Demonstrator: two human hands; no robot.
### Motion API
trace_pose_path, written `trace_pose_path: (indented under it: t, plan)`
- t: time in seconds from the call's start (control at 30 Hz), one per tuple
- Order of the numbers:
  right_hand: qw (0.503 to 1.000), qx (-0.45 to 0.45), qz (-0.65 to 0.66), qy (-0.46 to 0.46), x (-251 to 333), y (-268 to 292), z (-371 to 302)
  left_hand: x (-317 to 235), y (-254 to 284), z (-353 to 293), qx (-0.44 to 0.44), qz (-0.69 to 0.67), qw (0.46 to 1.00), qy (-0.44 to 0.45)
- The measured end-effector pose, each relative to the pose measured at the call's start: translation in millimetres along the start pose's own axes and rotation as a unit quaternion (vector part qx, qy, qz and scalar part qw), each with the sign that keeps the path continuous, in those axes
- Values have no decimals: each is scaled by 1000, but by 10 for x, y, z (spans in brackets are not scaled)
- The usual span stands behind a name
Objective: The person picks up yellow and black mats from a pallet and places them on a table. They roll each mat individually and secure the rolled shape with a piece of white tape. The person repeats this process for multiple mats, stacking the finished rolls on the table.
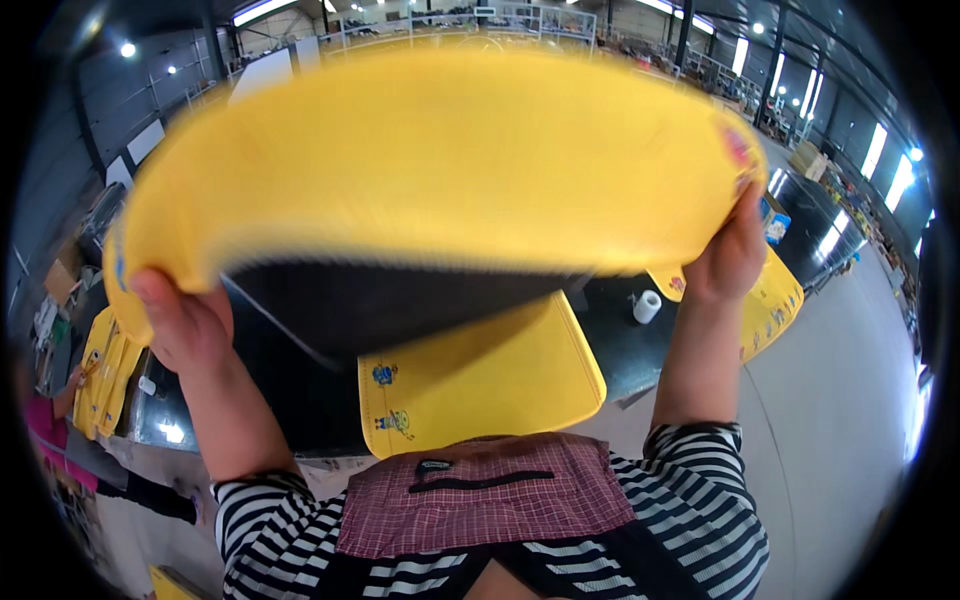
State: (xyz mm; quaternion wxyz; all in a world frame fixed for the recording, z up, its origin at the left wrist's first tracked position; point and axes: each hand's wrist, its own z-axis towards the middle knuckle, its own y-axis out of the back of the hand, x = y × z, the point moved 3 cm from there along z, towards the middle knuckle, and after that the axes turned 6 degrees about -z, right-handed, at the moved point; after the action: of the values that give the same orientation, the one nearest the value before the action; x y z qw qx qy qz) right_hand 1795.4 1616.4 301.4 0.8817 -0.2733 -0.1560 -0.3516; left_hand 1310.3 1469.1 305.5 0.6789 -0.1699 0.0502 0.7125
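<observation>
A large yellow mat (440, 150) is held up in front of me, blurred by motion, its near edge bowed and a black underside showing below it. My left hand (190, 325) grips its left end, thumb on the yellow face. At the right end, beside a small coloured print, my right hand (728, 255) grips it; some fingers are hidden behind. Beneath it, another yellow piece (500, 385) with small cartoon prints lies flat on the dark table (270, 385), close to my body.
A white spool (647, 306) stands on the table to the right. Farther right, a printed yellow piece (772, 305) hangs over the table edge. At the left, a person in pink (62, 440) has a hand on more yellow pieces (105, 375).
</observation>
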Motion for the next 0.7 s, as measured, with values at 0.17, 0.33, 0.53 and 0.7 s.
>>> trace_pose_path:
  t: [0.17, 0.33, 0.53, 0.7]
  plan:
    - [982, 49, -5, 181, -64, -516, 736, 310, -662, 699, -27, 155, 975, -156]
    - [986, -21, -79, 146, -1092, -302, 1227, 1680, -247, 796, -82, 323, 943, 3]
    - [842, -91, -276, -455, -2923, 1695, 902, 3327, -295, -179, 271, 490, 747, 358]
    - [738, 36, -550, -389, -2643, 1556, -1358, 2644, 515, -2405, 215, 441, 721, 489]
